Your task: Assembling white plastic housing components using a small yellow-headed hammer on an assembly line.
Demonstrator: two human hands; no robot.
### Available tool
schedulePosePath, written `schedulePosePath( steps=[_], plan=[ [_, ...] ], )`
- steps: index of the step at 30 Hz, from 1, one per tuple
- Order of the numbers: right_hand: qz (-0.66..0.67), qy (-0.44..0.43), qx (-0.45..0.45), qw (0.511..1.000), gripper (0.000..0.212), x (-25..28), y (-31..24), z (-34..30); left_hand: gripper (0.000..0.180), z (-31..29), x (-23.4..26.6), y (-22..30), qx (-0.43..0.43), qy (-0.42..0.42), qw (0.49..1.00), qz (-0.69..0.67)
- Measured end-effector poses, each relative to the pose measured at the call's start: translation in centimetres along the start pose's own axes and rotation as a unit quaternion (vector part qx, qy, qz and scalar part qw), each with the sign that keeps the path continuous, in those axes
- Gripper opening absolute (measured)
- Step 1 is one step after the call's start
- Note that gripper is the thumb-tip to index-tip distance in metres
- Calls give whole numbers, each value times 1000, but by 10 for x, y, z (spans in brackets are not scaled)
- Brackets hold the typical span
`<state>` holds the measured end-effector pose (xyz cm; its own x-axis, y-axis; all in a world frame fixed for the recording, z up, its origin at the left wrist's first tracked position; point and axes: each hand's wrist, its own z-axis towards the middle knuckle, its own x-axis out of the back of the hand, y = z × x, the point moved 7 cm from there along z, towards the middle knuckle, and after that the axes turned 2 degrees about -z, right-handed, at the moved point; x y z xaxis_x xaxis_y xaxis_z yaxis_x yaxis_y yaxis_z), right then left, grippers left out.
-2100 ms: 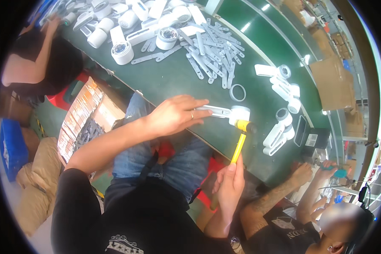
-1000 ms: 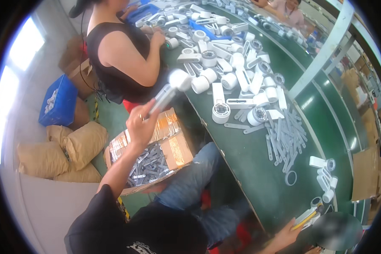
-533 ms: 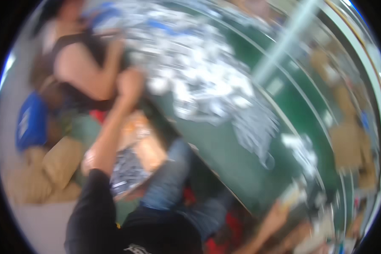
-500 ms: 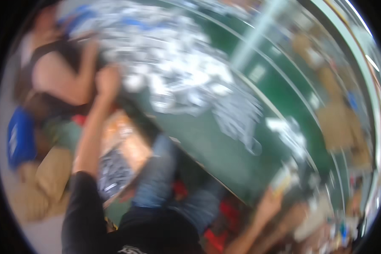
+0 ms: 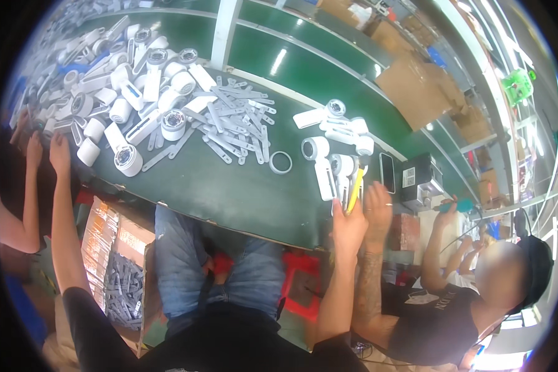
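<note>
My right hand is closed on a yellow-handled tool with a dark far end; its exact kind is unclear. Beyond that hand lies a small group of white housings with round heads and straight handles, like handheld fan bodies. Far to the left, my left hand reaches to the edge of a big heap of similar white housings. Its fingers look bent together, and whatever is in them is hidden. A white cylinder-shaped piece lies beside it.
Flat grey strips and a grey ring lie on the green table. A phone and black box stand right. A co-worker's hand is beside my right; another's beside my left. An open carton holds dark strips.
The view has swung rightward and is sharper now. My left hand has reached farther left to the heap's edge. My right hand is now beside the smaller group, with the yellow tool in it.
</note>
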<state>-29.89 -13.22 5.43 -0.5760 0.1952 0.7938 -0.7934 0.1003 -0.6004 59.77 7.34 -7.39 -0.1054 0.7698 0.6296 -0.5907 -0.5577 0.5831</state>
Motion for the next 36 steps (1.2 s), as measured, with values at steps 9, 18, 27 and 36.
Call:
schedulePosePath(
  steps=[9,18,27,36],
  plan=[
    [-50,-59,17,997,40,-39,-17,29,46,-216,97,240,-74,-11,965,-250],
    [3,-210,122,970,35,-55,-18,-61,41,-303,78,410,-250,-217,905,-265],
    [288,-295,-4,911,58,-81,-12,-53,26,-294,-30,488,-504,-271,805,-160],
    [419,-263,-74,866,41,-75,4,-53,21,-277,5,494,-311,-355,862,-186]
  ],
)
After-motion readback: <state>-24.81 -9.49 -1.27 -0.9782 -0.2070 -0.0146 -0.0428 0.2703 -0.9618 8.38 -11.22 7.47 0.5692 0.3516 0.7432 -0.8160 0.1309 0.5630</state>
